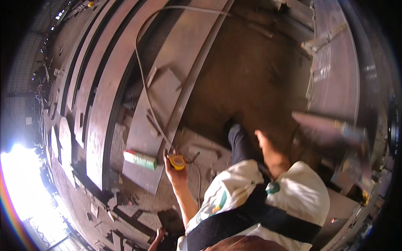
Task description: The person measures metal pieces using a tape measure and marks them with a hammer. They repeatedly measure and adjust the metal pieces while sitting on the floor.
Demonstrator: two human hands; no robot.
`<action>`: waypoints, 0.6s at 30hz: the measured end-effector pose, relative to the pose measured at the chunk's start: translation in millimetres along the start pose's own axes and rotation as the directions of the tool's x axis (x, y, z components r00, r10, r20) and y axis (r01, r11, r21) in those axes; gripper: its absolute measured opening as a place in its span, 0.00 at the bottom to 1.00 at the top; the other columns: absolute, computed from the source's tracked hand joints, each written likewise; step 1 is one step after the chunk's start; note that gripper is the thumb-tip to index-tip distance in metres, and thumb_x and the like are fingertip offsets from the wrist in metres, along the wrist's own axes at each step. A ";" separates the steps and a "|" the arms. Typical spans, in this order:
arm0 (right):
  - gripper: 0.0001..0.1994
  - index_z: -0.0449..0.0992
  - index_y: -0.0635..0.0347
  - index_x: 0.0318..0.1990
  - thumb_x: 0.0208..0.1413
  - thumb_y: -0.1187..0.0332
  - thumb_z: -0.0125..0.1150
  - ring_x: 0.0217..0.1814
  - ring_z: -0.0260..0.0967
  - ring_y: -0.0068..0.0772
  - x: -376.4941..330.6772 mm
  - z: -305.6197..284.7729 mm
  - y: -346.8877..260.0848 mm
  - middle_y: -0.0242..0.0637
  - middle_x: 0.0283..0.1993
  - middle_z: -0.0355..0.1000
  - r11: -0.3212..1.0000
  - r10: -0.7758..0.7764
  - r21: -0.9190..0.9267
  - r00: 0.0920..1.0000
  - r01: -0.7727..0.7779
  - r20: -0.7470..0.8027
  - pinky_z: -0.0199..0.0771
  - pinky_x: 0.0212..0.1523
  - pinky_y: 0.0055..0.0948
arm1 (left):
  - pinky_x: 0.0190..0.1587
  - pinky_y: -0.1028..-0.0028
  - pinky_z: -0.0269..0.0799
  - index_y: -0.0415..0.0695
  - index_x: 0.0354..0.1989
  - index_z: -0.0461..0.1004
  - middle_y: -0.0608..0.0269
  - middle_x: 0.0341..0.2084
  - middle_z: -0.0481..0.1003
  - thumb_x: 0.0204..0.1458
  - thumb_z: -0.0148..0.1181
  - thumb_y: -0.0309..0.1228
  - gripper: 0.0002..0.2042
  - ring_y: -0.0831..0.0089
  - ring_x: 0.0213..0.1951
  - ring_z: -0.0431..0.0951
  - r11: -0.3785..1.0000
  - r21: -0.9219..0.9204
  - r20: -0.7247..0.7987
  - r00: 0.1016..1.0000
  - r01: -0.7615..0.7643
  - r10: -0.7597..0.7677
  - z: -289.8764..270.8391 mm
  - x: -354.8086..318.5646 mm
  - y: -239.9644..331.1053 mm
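My left hand [178, 175] is closed around a yellow tape measure [177, 162], held above the near end of a long steel plate [176, 67]. Just left of that hand, a small red, white and green box [140, 160] lies on the plate. A thin hose or cable [144, 79] curves across the plate and passes out of sight near my fingers. My right hand [264, 141] hangs in front of my body over the brown floor, beside my leg. Its fingers are too small and dim to make out, and nothing plainly shows in it.
More long steel plates [109, 75] lie in rows to the left, with dark gaps between. Another large plate [335, 75] stands at the right, near blurred metal pieces [331, 123]. Scrap pieces [130, 224] litter the ground at lower left. Part of another person's arm [157, 239] shows at the lower edge.
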State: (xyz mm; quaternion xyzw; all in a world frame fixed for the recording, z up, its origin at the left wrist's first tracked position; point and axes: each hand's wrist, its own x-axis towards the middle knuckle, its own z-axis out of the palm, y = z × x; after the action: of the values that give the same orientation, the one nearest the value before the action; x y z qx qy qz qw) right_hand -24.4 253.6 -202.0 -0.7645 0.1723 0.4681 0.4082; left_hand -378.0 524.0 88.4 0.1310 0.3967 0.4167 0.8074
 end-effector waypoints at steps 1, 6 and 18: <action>0.32 0.68 0.63 0.64 0.51 0.60 0.65 0.63 0.65 0.45 28.2 -6.6 7.0 0.48 0.65 0.67 0.991 -0.122 -0.078 0.985 0.113 -0.118 0.63 0.62 0.43 | 0.43 0.58 0.77 0.53 0.58 0.69 0.59 0.46 0.75 0.65 0.50 0.43 0.17 0.61 0.50 0.75 0.996 -0.043 0.073 0.995 0.072 -0.069 21.3 19.3 -20.7; 0.08 0.73 0.49 0.40 0.58 0.59 0.62 0.25 0.71 0.23 19.4 42.6 -89.7 0.26 0.26 0.72 0.988 0.008 0.150 0.978 -0.040 0.209 0.73 0.27 0.29 | 0.43 0.59 0.77 0.49 0.53 0.73 0.57 0.46 0.76 0.63 0.52 0.43 0.16 0.60 0.50 0.75 0.976 0.023 0.014 0.976 0.218 -0.219 84.7 65.2 -28.2; 0.15 0.77 0.56 0.46 0.56 0.59 0.61 0.28 0.71 0.37 95.2 11.6 -176.8 0.43 0.36 0.75 0.987 0.138 0.098 0.984 -0.127 -0.111 0.72 0.30 0.40 | 0.46 0.56 0.72 0.50 0.39 0.74 0.62 0.41 0.75 0.59 0.54 0.38 0.08 0.59 0.53 0.73 0.924 0.381 0.105 0.991 0.033 -0.079 208.7 111.1 -9.1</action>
State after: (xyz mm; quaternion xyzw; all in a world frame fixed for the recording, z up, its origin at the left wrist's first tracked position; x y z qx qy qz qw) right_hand 130.9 381.4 -204.4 -0.7585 0.2675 0.4400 0.3994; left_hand -178.8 629.6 160.3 0.2974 0.4245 0.3006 0.8006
